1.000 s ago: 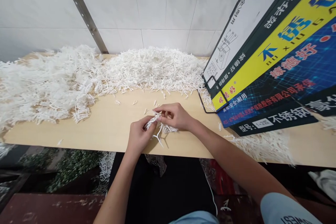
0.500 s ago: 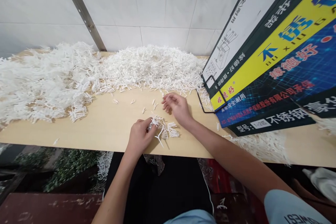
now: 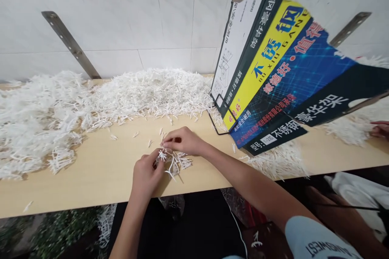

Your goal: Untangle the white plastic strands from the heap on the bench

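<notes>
My left hand [image 3: 145, 174] pinches a white branched plastic piece [image 3: 162, 155] between thumb and fingers, just above the board. Close against it on the right, my right hand [image 3: 186, 141] has thumb and forefinger brought together at the piece's upper tips. Whatever lies between those right fingertips is too small to make out. Below the hands lies a loose cluster of similar white branched pieces [image 3: 184, 162]. A few small white bits [image 3: 150, 143] are scattered on the wooden board [image 3: 106, 182] nearby.
White pieces form a long heap [image 3: 158, 93] along the tiled wall and a larger heap [image 3: 36, 117] at left. A printed cardboard panel [image 3: 267, 77] stands at right by a black wire frame [image 3: 219, 132]. Beyond it another person's hand [image 3: 381, 128] shows.
My right hand has come down and left, from apart to meeting the piece in my left hand. The view has shifted, showing more of the panel and another person's hand at right.
</notes>
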The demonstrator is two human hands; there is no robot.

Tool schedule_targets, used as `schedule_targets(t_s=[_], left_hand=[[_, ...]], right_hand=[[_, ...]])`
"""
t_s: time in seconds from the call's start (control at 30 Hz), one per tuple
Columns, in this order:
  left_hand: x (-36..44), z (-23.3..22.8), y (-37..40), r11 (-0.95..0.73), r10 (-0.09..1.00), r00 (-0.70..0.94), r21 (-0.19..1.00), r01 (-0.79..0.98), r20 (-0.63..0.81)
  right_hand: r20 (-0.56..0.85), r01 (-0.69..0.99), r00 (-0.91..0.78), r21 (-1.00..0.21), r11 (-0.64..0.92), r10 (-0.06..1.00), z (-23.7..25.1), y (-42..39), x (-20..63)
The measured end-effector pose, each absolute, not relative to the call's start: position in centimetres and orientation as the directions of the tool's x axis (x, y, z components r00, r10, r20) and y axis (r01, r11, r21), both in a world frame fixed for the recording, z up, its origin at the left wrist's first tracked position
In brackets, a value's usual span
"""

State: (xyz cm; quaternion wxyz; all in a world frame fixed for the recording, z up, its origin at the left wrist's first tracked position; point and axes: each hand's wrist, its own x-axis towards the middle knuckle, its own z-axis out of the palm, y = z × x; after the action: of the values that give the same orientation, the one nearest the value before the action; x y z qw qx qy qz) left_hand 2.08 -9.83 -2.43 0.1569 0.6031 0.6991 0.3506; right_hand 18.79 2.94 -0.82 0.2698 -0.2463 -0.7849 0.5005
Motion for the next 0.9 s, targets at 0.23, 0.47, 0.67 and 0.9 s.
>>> schedule_targets(t_s=[0.23,0.47,0.67,0.9], left_hand=[[2.1,-2.5,-9.5,0.038,0.970,-0.189,0.667,0.744,0.155],[1.9,-2.9,-9.8,0.080,0.970,-0.216,0.686,0.723,0.115],[2.2,-2.9,-9.7,0.113,0.954,-0.272,0.685,0.720,0.129],[2.4,-2.5,-9.5,0.100,0.963,-0.235,0.635,0.766,0.133]], right_hand=[[0.089,-0.131,-0.387,-0.991,0.041,0.918,-2.5,4.5,17.8],[0.214,-0.088,-0.390,-0.977,0.196,0.896,-2.5,4.8,17.1],[0.245,0.022,-0.693,-0.933,0.360,0.678,-0.9,3.3,18.2],[0.144,0.116,-0.648,-0.952,0.284,0.748,-1.1,3.0,18.2]])
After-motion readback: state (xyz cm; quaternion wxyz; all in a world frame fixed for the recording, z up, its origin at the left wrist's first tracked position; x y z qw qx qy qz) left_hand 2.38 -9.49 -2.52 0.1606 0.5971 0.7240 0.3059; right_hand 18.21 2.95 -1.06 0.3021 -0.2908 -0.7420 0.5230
